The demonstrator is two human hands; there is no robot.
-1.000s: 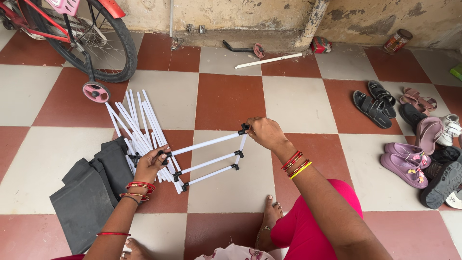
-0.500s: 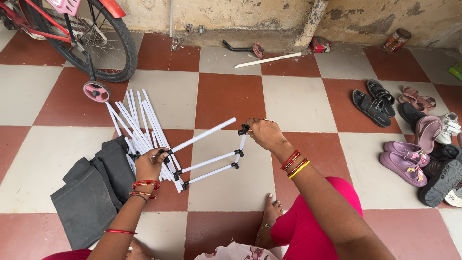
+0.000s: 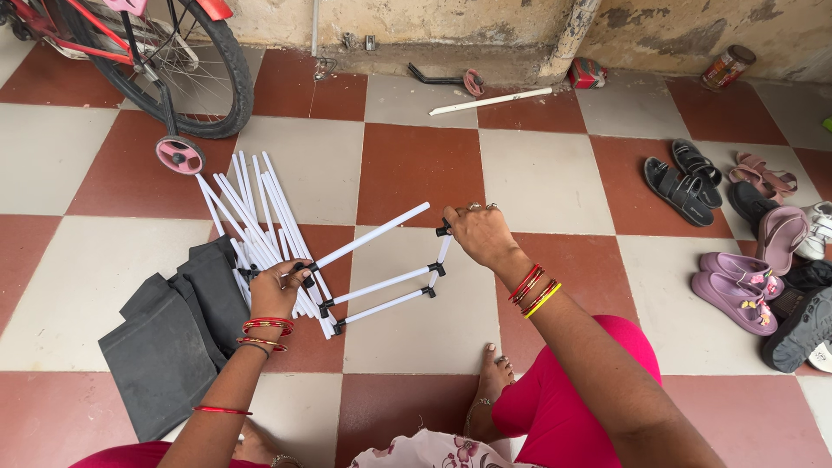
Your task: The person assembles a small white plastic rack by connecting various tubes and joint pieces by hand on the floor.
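Since a second ago the top white rod has come loose at its far end: it was seated in the black corner joint under the right hand, and now it angles up and away, its free tip hanging short of that joint. The left hand is closed around the rod's near end at the black connector on the frame's left side, while the right hand is pinched shut on the corner joint, holding the half-built frame just above the checkered floor. Two lower rods remain plugged in on both sides. Behind the left hand lies the bundle of spare white rods, next to folded grey fabric panels; a red bicycle stands beyond, and sandals and shoes sit to the right. With only the two lower rods bracing it, I'd say the frame could twist and a second joint pop out if the right hand pulls outward, or the loose rod could miss its socket and slide past.
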